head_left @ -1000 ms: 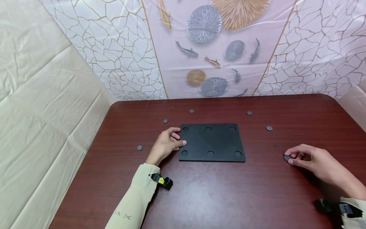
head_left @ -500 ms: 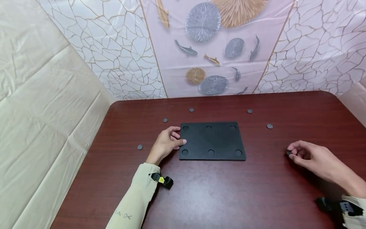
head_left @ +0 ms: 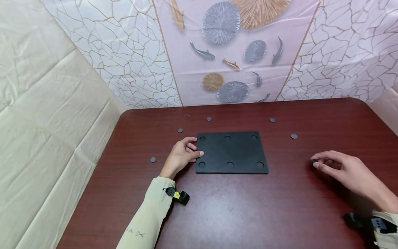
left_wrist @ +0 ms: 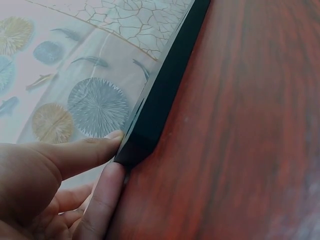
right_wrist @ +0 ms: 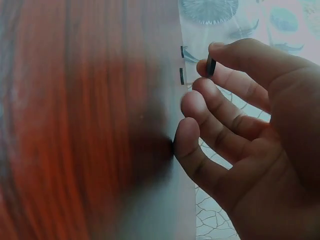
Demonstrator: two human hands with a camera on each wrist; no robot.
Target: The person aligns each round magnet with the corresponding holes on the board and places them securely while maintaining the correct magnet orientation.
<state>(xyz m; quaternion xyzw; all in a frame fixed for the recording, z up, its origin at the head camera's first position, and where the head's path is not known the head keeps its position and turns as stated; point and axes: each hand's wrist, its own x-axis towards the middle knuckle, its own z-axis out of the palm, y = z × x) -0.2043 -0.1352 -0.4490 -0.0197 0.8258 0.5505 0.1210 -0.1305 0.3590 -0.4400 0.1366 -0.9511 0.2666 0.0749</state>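
Our left hand (head_left: 180, 154) grips the board (head_left: 231, 152) at nine o'clock, right hand (head_left: 348, 171) pinching a disc (right_wrist: 211, 67) (seemingly pickup; next, steady carrying).

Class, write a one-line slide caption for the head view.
Left hand grips a black board with six round recesses; right hand pinches a small dark disc.

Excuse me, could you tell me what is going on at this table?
A person's left hand grips the left edge of a black board with six round recesses, none holding a disc. The right hand, off to the board's right, pinches a small dark disc between thumb and fingers. Five more discs lie on the table around the board.
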